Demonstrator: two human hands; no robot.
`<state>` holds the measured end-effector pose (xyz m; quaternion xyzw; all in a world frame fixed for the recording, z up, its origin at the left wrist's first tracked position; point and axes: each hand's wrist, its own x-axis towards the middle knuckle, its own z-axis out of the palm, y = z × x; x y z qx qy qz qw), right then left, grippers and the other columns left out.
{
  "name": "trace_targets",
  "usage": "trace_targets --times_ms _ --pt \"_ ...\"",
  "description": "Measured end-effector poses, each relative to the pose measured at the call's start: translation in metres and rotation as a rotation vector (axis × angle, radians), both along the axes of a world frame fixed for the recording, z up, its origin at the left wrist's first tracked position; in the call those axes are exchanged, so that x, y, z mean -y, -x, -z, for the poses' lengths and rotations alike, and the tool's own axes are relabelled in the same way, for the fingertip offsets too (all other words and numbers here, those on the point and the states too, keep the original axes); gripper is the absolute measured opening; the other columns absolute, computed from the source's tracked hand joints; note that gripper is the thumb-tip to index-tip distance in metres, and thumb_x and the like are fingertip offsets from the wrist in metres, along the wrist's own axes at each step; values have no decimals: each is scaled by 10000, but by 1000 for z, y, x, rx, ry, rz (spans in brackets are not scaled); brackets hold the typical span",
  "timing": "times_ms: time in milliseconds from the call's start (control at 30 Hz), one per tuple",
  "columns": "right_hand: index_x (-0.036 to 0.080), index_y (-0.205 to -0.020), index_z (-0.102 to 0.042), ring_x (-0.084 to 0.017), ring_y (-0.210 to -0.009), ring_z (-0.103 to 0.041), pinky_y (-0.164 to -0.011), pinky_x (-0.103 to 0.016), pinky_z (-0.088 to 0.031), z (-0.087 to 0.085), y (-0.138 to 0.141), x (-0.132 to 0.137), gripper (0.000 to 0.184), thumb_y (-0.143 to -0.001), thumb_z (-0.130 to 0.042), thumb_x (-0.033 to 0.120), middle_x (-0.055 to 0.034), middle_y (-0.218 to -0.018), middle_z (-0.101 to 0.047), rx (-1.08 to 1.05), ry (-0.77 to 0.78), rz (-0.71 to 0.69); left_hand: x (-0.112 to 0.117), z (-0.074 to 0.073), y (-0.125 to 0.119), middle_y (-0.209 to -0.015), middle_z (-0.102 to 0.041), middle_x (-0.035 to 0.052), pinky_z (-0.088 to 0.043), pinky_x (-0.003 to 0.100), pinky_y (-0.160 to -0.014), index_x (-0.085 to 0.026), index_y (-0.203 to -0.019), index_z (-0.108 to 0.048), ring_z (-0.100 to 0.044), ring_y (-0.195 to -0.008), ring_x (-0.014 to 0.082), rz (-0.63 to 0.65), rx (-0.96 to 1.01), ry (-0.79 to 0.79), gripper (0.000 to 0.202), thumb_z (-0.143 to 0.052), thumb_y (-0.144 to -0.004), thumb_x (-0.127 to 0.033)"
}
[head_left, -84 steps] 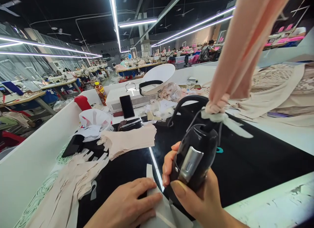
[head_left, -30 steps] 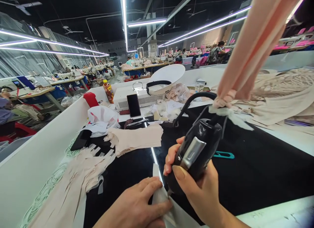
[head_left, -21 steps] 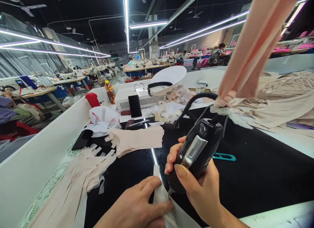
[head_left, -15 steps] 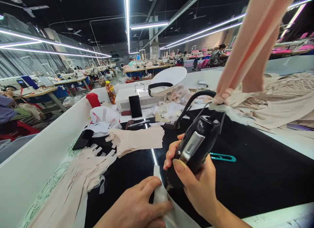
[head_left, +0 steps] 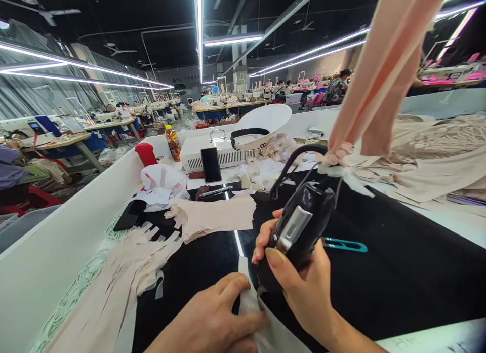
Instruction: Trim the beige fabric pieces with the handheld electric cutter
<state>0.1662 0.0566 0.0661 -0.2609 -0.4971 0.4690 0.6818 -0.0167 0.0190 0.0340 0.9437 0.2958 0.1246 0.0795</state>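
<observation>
My right hand is wrapped round a black handheld power tool with a metal plate on its side; its tip points down at a pale fabric strip on the black table surface. A black cord and a pink cloth band rise from the tool's top. My left hand lies flat with fingers together, pressing the strip beside the tool's tip.
A stack of beige cut pieces and loose beige strips lie to the left. Teal snips sit right of the tool. Further back stand a phone, white box, red cup, bottle and heaped fabric.
The tool's top has tilted and shifted slightly left, with my right hand still gripping it. My left hand stays pressed on the strip. The view has drifted a little.
</observation>
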Motion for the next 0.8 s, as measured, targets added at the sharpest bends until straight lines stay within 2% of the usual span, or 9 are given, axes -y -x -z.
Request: trace_targets --times_ms 133,300,567,700,800 --pt "296 -1132 -601 -140 -607 -659 -584 -271 -605 -2 1 -1 293 -910 -793 303 23 -826 -690 -4 12 12 1 0 0 -1358 -550 119 -605 336 -997 -291 -1344 -640 -639 -1236 269 -20 -15 9 344 -701 -1025 -404" --pt "323 -1177 -601 -141 -658 -650 -610 -277 -608 4 0 -8 334 -913 -805 305 30 -878 -691 -26 -24 23 2 0 0 -1320 -561 117 -635 343 -923 -316 -1374 -624 -664 -1187 280 -30 -35 -2 405 -744 -995 -395" --pt "304 -1109 -610 -132 -612 -658 -583 -268 -606 2 5 -11 275 -899 -775 238 36 -856 -694 -3 -13 38 2 2 0 -1357 -564 117 -627 348 -959 -316 -1380 -607 -659 -1224 286 -44 -41 0 449 -772 -973 -408" --pt "299 -1138 -590 -137 -596 -655 -584 -275 -604 1 5 -10 307 -897 -770 237 30 -836 -691 2 -5 42 1 0 4 -1384 -575 117 -597 328 -1015 -282 -1397 -585 -649 -1251 266 -76 -3 67 400 -690 -1030 -402" --pt "297 -1142 -583 -144 -602 -646 -586 -284 -607 1 5 -11 336 -876 -784 248 31 -817 -680 -3 -15 52 -5 -4 9 -1446 -562 113 -558 329 -1073 -243 -1294 -619 -627 -1283 250 -127 42 127 240 -620 -1063 -307"
